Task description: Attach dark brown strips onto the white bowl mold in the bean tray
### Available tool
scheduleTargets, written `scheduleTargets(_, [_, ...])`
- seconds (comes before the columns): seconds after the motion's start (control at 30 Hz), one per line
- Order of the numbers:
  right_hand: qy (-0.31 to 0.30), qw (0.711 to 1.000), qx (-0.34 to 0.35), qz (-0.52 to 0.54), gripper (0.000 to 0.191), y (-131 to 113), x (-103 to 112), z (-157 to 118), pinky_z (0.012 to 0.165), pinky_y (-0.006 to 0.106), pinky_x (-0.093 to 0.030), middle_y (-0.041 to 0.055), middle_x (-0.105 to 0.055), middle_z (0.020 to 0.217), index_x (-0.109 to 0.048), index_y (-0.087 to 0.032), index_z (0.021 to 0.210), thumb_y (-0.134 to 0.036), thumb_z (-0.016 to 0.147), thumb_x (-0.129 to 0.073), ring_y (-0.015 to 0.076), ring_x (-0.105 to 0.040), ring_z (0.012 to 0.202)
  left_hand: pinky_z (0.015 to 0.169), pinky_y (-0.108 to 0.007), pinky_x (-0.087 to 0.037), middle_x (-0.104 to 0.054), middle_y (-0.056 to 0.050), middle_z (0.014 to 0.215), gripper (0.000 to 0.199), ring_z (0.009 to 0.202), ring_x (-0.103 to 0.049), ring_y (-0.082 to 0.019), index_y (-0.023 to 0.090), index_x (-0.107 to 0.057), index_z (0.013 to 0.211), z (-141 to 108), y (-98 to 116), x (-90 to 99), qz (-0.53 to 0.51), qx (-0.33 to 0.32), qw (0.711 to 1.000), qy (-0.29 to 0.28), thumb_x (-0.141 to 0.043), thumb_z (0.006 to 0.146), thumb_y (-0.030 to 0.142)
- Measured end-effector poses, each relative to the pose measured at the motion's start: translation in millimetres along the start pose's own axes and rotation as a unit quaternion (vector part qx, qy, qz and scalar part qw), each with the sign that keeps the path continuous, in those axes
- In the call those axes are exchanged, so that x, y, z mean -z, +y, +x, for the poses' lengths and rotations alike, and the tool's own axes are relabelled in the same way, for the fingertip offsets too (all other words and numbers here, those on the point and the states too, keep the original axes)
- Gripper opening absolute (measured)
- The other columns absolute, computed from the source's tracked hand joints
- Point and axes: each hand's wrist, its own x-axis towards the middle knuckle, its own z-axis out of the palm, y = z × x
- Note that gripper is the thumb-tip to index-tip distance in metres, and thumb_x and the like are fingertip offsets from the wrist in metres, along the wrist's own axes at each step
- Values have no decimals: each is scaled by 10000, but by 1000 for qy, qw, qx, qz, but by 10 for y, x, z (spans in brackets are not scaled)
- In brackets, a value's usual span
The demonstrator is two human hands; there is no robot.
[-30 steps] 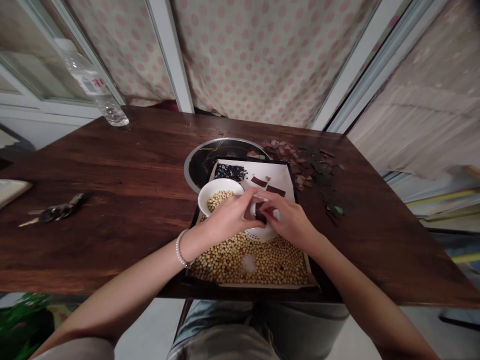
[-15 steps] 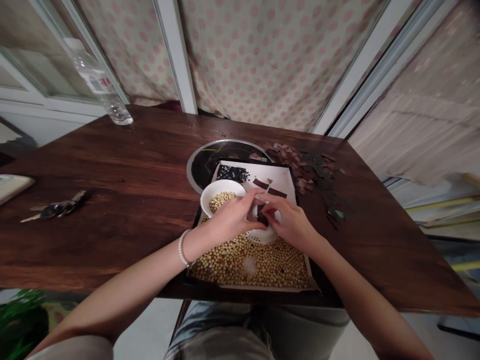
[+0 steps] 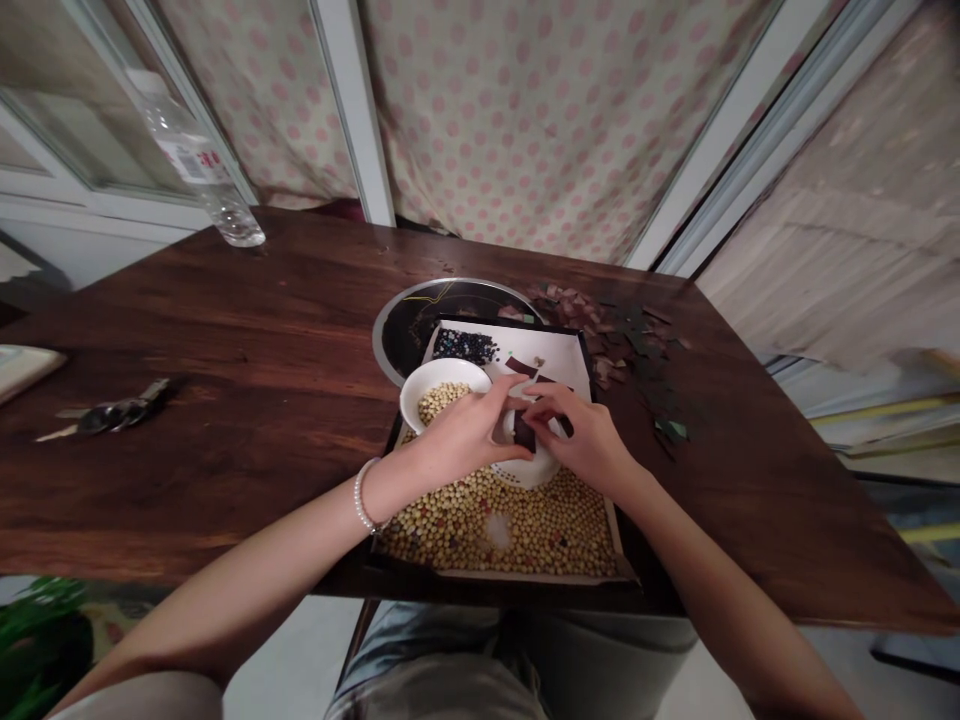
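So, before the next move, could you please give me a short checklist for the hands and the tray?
1. Dark piece gripped between the left hand and right hand: cannot tell, the hands partly hide it.
2. White bowl upright with beans inside: ok.
3. Perforated white dish sitting level under the hands: cannot tell.
4. Loose beans kept within the tray: ok.
5. Table beside the tray free of scraps: not ok, dark and pink scraps lie scattered there.
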Motion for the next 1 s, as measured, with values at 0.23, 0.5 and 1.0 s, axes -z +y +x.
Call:
scheduleTargets(0.23, [-6, 1000, -8, -4, 299, -41, 16, 0, 709, 278, -485, 7, -652, 800, -484, -216, 1055, -116, 773, -500, 140, -620, 762, 833, -432, -432, -615, -145, 1136, 802, 1053, -560, -341, 202, -286, 1330, 1, 6, -4, -2, 21, 1000, -6, -700, 668, 387])
scheduleTargets(0.5, [-34, 998, -36, 50, 273, -60, 53, -9, 694, 247, -478, 1, -657, 795, -459, -205, 986, -110, 743, -539, 116, -622, 710, 832, -426, -430, -611, -128, 1168, 786, 1082, -552, -340, 204, -298, 1314, 3, 1, -13, -15, 8, 1000, -4, -710, 666, 371])
scheduleTargets(1.0, [-48, 999, 13, -21, 106, -51, 41, 6, 676, 268, -443, 25, -573, 777, -471, -197, 837, -103, 791, -488, 142, -550, 727, 833, -411, -431, -652, -88, 1105, 793, 1036, -576, -331, 194, -318, 1314, 9, 28, -3, -10, 8, 1000, 8, -727, 651, 344])
